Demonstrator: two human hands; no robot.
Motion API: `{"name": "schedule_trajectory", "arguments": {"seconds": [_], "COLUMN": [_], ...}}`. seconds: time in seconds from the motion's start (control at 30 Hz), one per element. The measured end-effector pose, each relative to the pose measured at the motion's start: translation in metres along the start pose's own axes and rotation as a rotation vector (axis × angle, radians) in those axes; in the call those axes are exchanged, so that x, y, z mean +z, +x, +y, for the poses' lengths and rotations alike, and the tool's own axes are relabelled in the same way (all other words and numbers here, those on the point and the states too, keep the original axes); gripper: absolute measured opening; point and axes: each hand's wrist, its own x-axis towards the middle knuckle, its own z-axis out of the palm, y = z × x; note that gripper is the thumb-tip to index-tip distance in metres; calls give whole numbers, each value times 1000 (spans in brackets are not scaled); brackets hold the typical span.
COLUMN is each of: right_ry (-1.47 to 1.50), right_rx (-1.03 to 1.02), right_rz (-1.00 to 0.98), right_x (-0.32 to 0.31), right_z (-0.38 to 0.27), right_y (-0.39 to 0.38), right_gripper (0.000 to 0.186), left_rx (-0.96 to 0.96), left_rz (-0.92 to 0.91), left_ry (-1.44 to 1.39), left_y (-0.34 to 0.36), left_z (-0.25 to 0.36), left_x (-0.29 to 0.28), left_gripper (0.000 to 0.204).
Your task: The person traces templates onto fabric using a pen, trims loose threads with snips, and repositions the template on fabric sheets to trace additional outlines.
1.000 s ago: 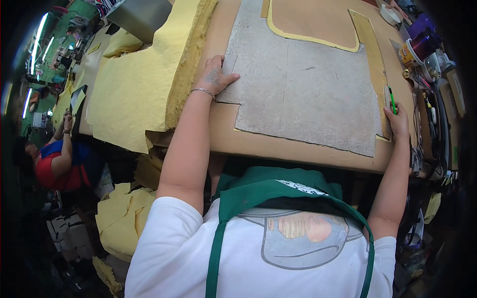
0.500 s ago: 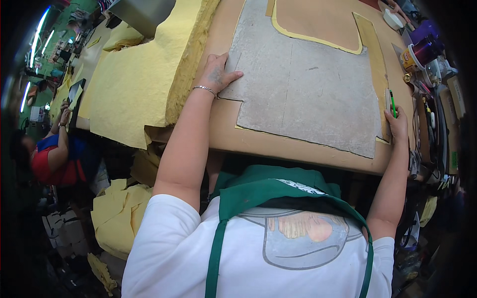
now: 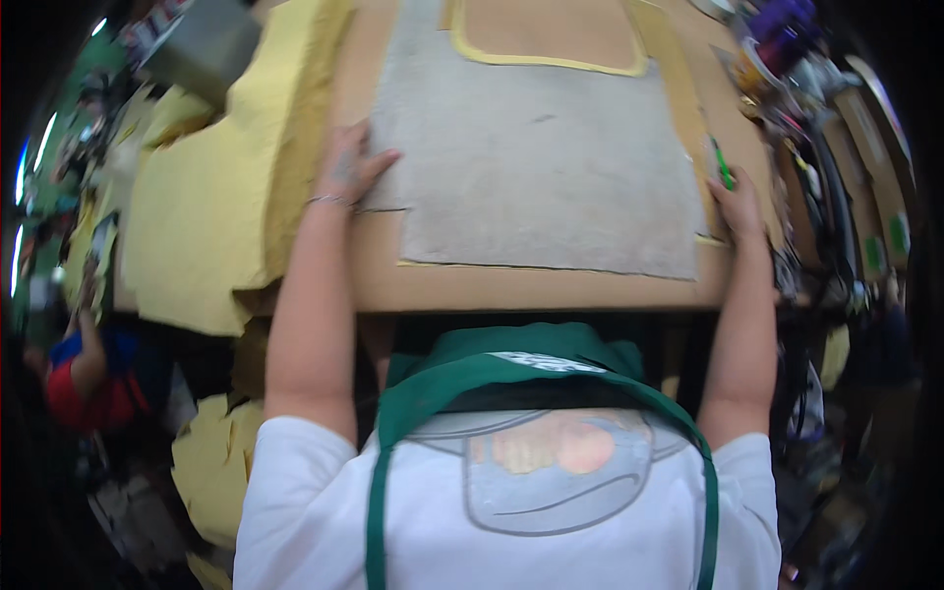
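A grey flat template (image 3: 541, 177) with a cut-out at its far side lies on a yellow sheet, whose edge shows around it. My left hand (image 3: 352, 169) rests on the template's left edge, thumb spread away from the other fingers. At the right side, my right hand (image 3: 739, 202) is closed on a slim green pen (image 3: 723, 162), its tip pointing away from me. That hand is beside the yellow strip (image 3: 674, 79) along the template's right edge. Motion blur hides whether the fingers also touch the strip.
A thick stack of yellow sheets (image 3: 211, 187) lies left on the brown table (image 3: 531, 290). Containers and a purple item (image 3: 782, 29) crowd the far right. Yellow scraps (image 3: 211, 472) are down at the left, near a person in red and blue (image 3: 93, 379).
The whole view has shifted, so table and hands appear further left and the picture is blurrier. My left hand stays on the template's edge; the pen in my right hand leans more to the left.
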Motion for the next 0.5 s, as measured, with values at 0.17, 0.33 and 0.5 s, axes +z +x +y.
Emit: {"name": "schedule_trajectory", "arguments": {"seconds": [0.17, 0.33, 0.5], "right_ry": [-9, 24, 7], "right_rx": [30, 82, 101], "right_rz": [23, 19, 18], "right_x": [11, 5, 3], "right_z": [-24, -17, -22], "right_y": [-2, -7, -8], "right_gripper": [43, 42, 41], "left_rx": [56, 14, -28], "left_rz": [100, 99, 59], "left_ry": [-45, 74, 42], "left_y": [-4, -7, -5], "left_z": [-36, -8, -11], "left_x": [3, 3, 2], "left_gripper": [56, 64, 67]}}
